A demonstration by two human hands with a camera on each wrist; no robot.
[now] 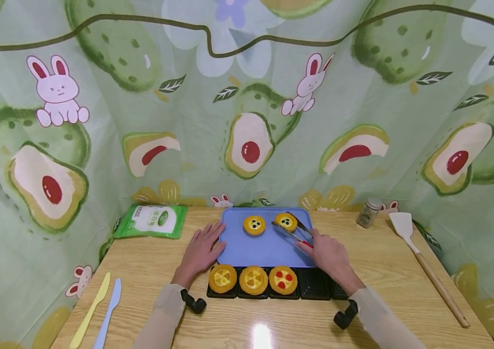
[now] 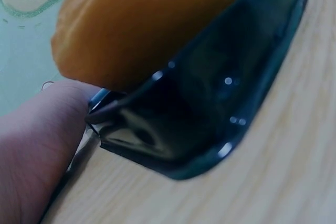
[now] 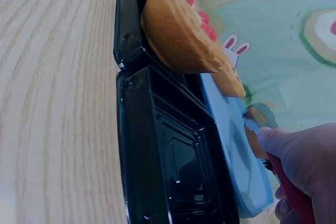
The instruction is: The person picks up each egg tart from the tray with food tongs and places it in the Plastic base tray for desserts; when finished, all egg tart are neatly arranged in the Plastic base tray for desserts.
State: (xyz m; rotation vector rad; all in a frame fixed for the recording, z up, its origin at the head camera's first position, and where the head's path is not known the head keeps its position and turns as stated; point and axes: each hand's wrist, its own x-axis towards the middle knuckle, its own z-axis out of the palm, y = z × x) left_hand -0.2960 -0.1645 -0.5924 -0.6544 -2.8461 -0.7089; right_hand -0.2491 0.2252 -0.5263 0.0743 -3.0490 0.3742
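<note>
My right hand [image 1: 331, 253] grips a pair of tongs [image 1: 291, 234] with a red handle. The tongs' tips lie on either side of a tart with dark berries [image 1: 285, 222], at the right of a blue tray [image 1: 253, 252]. Another berry-topped tart [image 1: 254, 225] sits to its left on the tray. At the tray's left edge rests my left hand [image 1: 200, 250], its fingers stretched out. In front of the tray runs a row of black plastic compartments [image 1: 314, 283]. Three hold tarts: two with yellow wedges [image 1: 223, 278] and one with red pieces [image 1: 283, 280].
A green and white packet [image 1: 155, 221] lies at the back left. Yellow [image 1: 92, 310] and blue [image 1: 108, 312] knives lie at the front left. A small lidded jar [image 1: 368, 213] stands back right, near a white spatula with a wooden handle [image 1: 430, 271]. A printed curtain [image 1: 203, 121] hangs behind.
</note>
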